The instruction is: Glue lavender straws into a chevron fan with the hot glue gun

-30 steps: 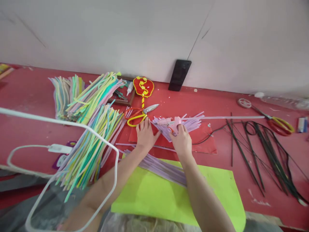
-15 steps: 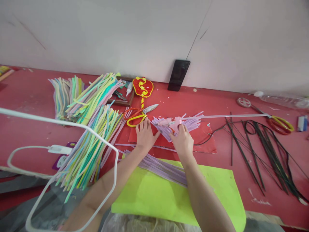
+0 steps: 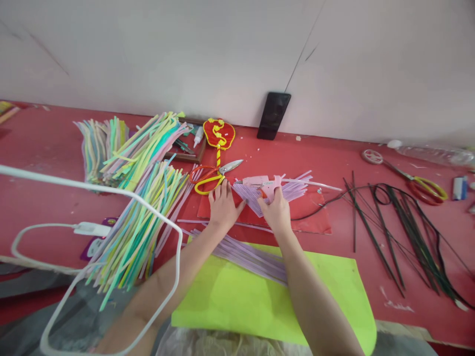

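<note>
My right hand (image 3: 276, 212) grips a pink hot glue gun (image 3: 263, 184), its nozzle pointing left over a fan of lilac strips (image 3: 293, 190) lying on a red sheet (image 3: 315, 217). My left hand (image 3: 223, 207) lies flat with fingers together on the left part of that fan and sheet. A long clear glue stick (image 3: 315, 184) sticks out of the gun to the right. More lilac strips (image 3: 248, 257) lie under my forearms across a lime-green sheet (image 3: 260, 301).
Orange-and-yellow scissors (image 3: 211, 175) lie just left of my hands, beside a red and yellow ornament (image 3: 219, 133). Piles of pastel strips (image 3: 137, 217) fill the left. Dark wires (image 3: 404, 227) and another pair of scissors (image 3: 423, 185) lie right. A phone (image 3: 273, 115) leans on the wall. White cable (image 3: 92, 193) loops front left.
My right hand has lifted and shifted the glue gun slightly left and away from me, and the glue stick behind it now shows shorter. My left hand has stayed pressed in place.
</note>
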{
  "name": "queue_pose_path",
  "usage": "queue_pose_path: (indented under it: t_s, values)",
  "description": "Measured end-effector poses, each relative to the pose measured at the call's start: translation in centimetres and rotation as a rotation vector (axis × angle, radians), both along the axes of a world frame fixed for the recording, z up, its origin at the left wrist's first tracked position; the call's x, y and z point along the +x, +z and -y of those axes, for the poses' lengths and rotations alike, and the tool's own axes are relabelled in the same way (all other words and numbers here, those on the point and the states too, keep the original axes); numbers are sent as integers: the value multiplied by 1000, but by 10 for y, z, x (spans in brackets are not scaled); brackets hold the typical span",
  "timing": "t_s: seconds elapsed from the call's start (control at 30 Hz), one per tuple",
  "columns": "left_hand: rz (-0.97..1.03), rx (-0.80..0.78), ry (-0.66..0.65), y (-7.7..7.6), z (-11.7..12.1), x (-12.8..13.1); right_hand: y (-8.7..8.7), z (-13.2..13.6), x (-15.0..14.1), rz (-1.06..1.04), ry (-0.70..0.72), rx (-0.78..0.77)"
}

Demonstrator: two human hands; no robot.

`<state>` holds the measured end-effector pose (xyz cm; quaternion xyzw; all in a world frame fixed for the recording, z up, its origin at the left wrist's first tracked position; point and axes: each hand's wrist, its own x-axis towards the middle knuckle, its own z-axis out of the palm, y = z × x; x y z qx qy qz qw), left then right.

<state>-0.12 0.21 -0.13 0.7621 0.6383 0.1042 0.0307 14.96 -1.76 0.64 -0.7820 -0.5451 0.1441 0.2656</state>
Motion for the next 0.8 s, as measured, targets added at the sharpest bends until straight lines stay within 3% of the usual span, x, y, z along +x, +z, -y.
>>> queue_pose_path:
  t_s: [0.8]
  values:
    - [-32, 5, -34, -4, -3, -1, 3, -4, 6, -109, 22, -62]
